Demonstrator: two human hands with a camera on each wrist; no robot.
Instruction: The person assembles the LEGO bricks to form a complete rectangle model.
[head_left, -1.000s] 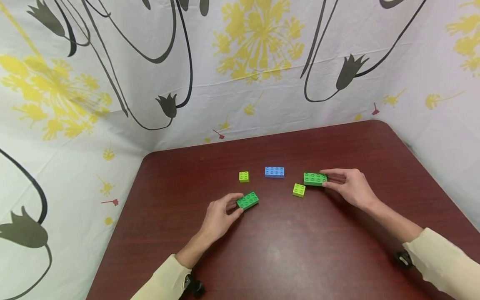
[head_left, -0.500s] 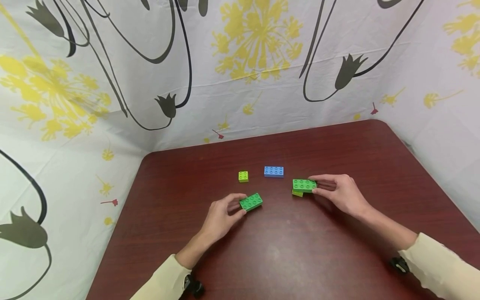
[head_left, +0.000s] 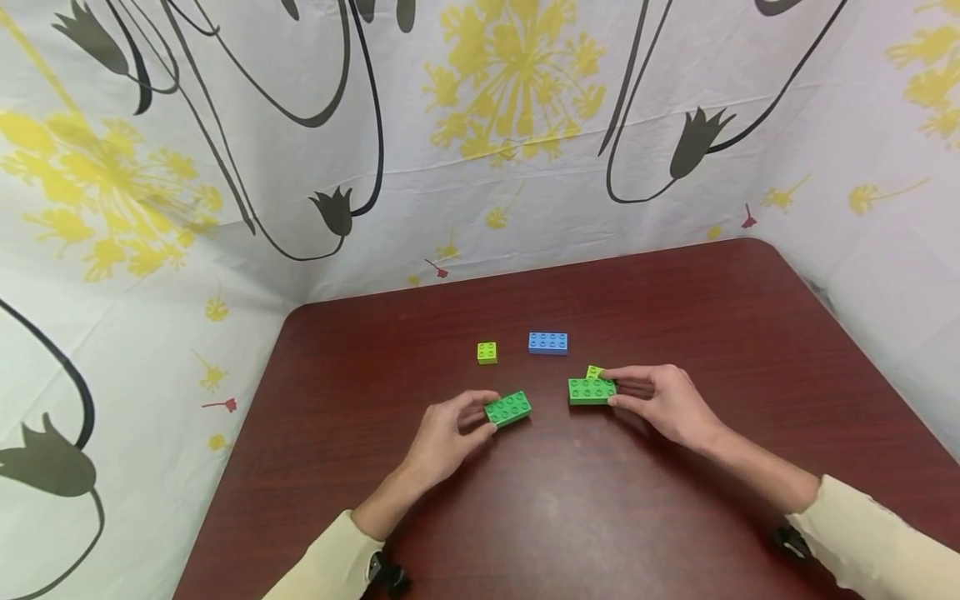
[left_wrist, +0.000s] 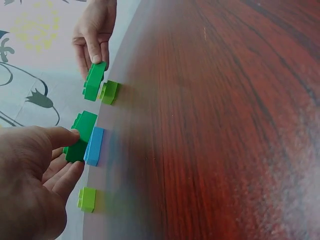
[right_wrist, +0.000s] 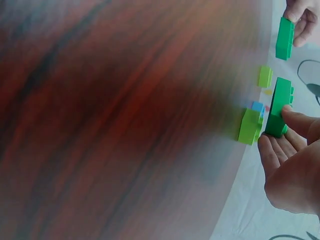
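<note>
positioning seems the step in hand: the left hand [head_left: 441, 437] pinches the left green brick [head_left: 508, 409] by its outer end, the grip only as wide as the brick, and the right hand [head_left: 671, 404] has the right green brick [head_left: 591, 392] in a like hold. both are raised off the dark red table [head_left: 600, 508], ends facing across a gap. in the head view the right one partly covers the right lime brick [head_left: 594, 372]; the left lime brick [head_left: 487, 353] and blue brick [head_left: 548, 343] lie beyond. joining the green pair would probably call for squaring the angled left one and closing the gap, both pinches firm.
</note>
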